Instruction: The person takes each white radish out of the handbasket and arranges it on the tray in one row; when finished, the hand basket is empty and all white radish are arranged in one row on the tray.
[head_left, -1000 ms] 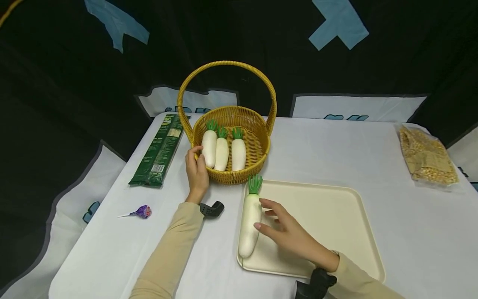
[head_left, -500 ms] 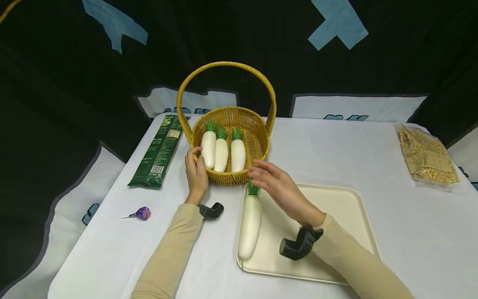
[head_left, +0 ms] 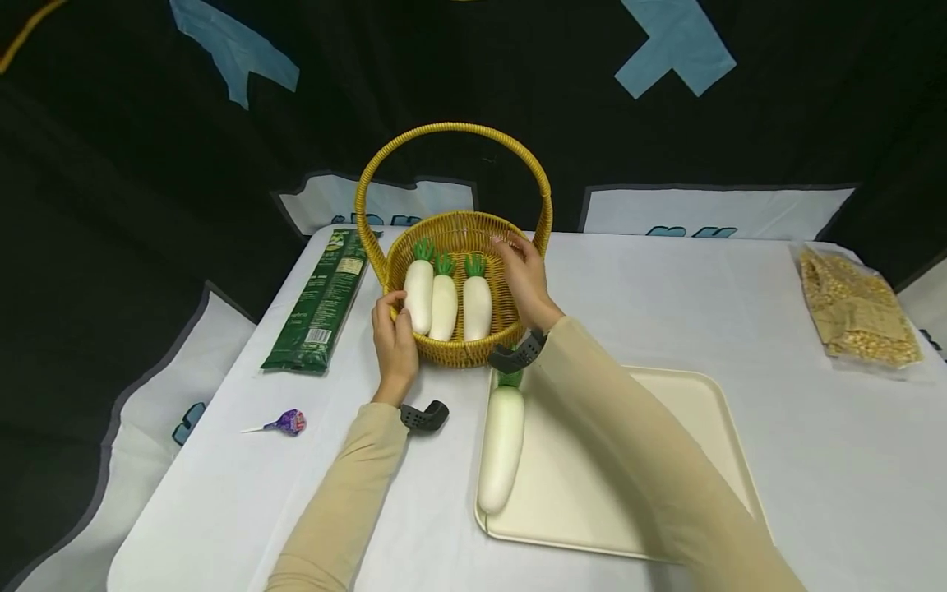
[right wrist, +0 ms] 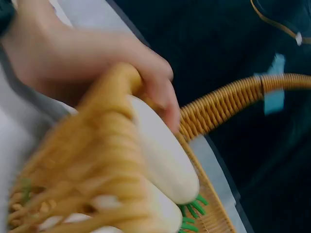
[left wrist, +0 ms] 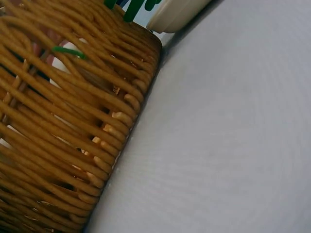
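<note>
A yellow wicker basket (head_left: 462,355) with a tall arched handle holds three white radishes (head_left: 477,308) with green tops. My left hand (head_left: 395,349) grips its left rim near the handle base; the right wrist view also shows those left-hand fingers (right wrist: 167,97) curled over the rim. On the basket's right side, my right hand (head_left: 527,284) reaches over the rim, fingers slightly bent above the inside, its thumb hidden. A larger white radish (head_left: 503,448) lies along the left edge of a cream tray (head_left: 688,460), below my right forearm. Basket weave (left wrist: 73,121) fills the left wrist view's left side.
A long green packet (head_left: 314,308) lies left of the basket. Nearer me is a purple-wrapped lollipop (head_left: 291,423). A clear bag of corn kernels (head_left: 858,308) lies at the far right of the white table (head_left: 666,296). A black curtain (head_left: 473,66) hangs behind.
My right hand has moved from beside the large radish on the tray, forward over the basket's right side. The left hand keeps its grip on the basket; the radishes stay put.
</note>
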